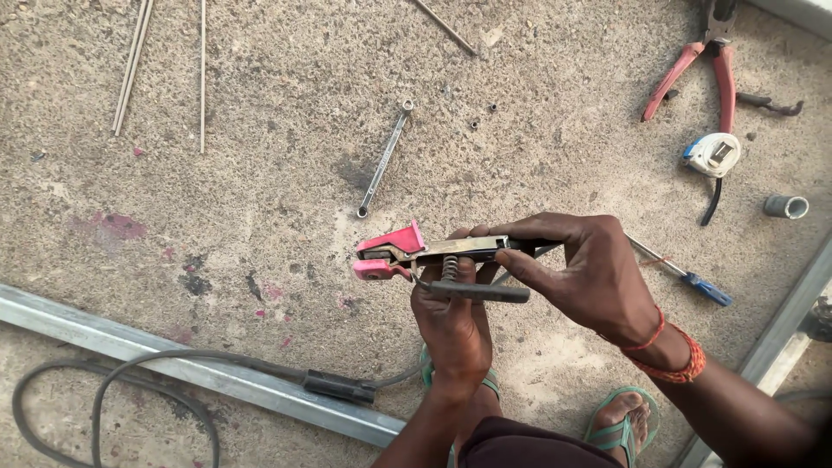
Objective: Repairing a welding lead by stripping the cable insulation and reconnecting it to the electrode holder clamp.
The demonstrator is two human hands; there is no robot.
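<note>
Both hands hold a welding electrode holder with pink jaws, a metal body and a visible spring, just above the concrete floor. My left hand grips it from below around the lower lever. My right hand pinches the rear of its upper arm with thumb and fingers. The pink jaws point left and stand slightly apart with nothing between them.
A spanner lies on the floor beyond the holder. Red-handled pliers, a tape measure, a grey pipe stub and a blue-handled screwdriver lie at right. A metal bar, black cable and welding rods lie at left.
</note>
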